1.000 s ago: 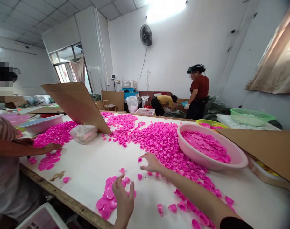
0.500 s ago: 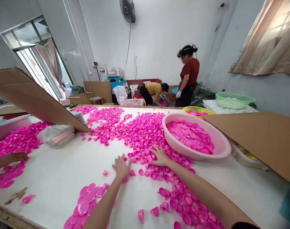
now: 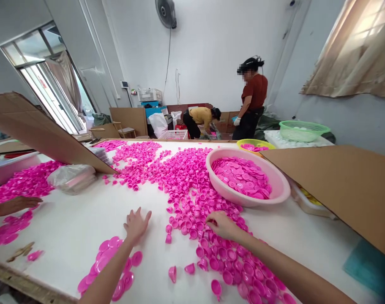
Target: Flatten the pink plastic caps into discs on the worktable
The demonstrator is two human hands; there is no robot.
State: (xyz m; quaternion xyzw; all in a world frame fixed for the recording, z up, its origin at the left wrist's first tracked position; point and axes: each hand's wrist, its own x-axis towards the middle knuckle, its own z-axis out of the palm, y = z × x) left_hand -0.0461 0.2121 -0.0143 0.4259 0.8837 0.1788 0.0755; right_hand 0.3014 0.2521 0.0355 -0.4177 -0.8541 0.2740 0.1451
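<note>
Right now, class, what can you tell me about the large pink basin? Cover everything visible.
The basin is rounded, pale pink and plastic-looking, with a smooth rim. It stands open side up on the white table, holding many flat, darker pink discs. Small pink cups crowd around its left side; brown cardboard slants close by its right, contact unclear.

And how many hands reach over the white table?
3: the left hand, just beyond the flat pink discs; the right hand, at the pink cups; and a co-worker's hand, at the left edge. Another may be hidden or out of frame.
</note>
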